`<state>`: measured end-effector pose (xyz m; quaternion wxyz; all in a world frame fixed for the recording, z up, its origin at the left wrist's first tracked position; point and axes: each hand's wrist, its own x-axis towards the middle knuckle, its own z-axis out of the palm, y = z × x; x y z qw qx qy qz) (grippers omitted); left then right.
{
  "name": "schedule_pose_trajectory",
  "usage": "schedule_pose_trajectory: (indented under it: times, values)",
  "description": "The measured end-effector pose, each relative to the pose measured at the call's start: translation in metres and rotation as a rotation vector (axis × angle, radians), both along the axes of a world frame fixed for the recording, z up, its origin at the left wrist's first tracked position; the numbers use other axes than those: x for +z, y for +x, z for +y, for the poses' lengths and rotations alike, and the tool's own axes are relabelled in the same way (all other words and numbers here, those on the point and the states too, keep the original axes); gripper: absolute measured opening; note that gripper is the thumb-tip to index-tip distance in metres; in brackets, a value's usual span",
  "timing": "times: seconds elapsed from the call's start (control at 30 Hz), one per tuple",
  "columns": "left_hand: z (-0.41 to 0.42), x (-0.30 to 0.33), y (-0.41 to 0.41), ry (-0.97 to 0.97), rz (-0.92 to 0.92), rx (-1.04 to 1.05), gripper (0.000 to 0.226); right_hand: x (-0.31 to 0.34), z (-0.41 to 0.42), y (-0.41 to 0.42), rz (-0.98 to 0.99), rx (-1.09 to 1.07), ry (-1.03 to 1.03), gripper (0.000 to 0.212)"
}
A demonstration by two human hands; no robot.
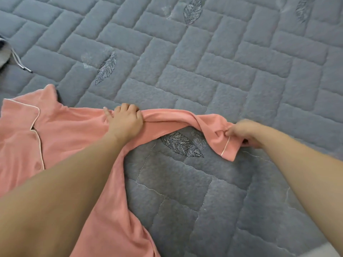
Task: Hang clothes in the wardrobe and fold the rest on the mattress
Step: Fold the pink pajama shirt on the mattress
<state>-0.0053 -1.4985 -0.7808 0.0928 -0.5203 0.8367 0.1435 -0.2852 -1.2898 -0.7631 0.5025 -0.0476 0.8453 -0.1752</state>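
Observation:
A pink pyjama shirt (61, 132) with white piping and a collar lies flat on the grey quilted mattress (222, 75), its body at the left. One sleeve (178, 119) stretches out to the right. My left hand (125, 120) grips the bunched cloth where the sleeve meets the shoulder. My right hand (245, 133) pinches the cuff end of the sleeve, which hangs a little below the fingers with its piped edge showing.
At the far left edge lies part of another garment (4, 52), grey and white, with a drawstring (20, 62) trailing onto the mattress. The quilt has stitched leaf patterns. A pale strip shows at the bottom right corner.

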Motion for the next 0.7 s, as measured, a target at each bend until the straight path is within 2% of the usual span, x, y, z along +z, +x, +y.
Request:
schedule_pose_trajectory:
  times: [0.07,0.13,0.2,0.27,0.33,0.37,0.47,0.53,0.6,0.67,0.7]
  values:
    - [-0.008,-0.002,0.0,-0.036,-0.097,-0.024,0.033,0.002,-0.001,-0.007,0.031,-0.036,-0.07,0.02]
    - [-0.015,0.001,-0.005,-0.03,-0.156,-0.096,0.026,0.011,-0.003,-0.025,0.025,-0.262,-0.241,0.017]
    - [-0.021,0.006,-0.013,-0.049,-0.071,-0.112,0.009,0.022,-0.002,-0.046,-0.109,-0.475,-0.304,0.01]
    - [-0.026,0.012,-0.021,-0.106,0.053,-0.042,0.006,0.03,0.005,-0.058,-0.288,-0.578,-0.19,0.026]
    - [-0.028,0.014,-0.025,-0.175,0.059,0.026,0.004,0.032,0.014,-0.058,-0.382,-0.595,-0.088,0.031]
    - [-0.027,0.013,-0.025,-0.182,0.018,0.026,0.004,0.03,0.019,-0.057,-0.398,-0.63,-0.096,0.032]
    - [-0.014,0.002,-0.029,-0.127,-0.091,-0.045,0.036,0.028,0.021,-0.047,-0.352,-0.825,-0.239,0.048]
    - [-0.001,-0.006,-0.031,-0.056,-0.097,-0.048,0.048,0.02,0.017,-0.038,-0.103,-0.672,-0.319,0.027]
    - [0.008,-0.013,-0.032,0.022,-0.062,-0.005,0.048,0.008,0.018,-0.031,0.181,-0.226,-0.339,0.053]
    - [0.011,-0.014,-0.033,0.034,-0.002,0.022,0.04,-0.001,0.022,-0.021,0.291,0.382,-0.324,0.076]
    - [0.01,-0.014,-0.035,0.01,0.013,0.023,0.034,-0.004,0.026,-0.019,0.304,0.582,-0.324,0.084]
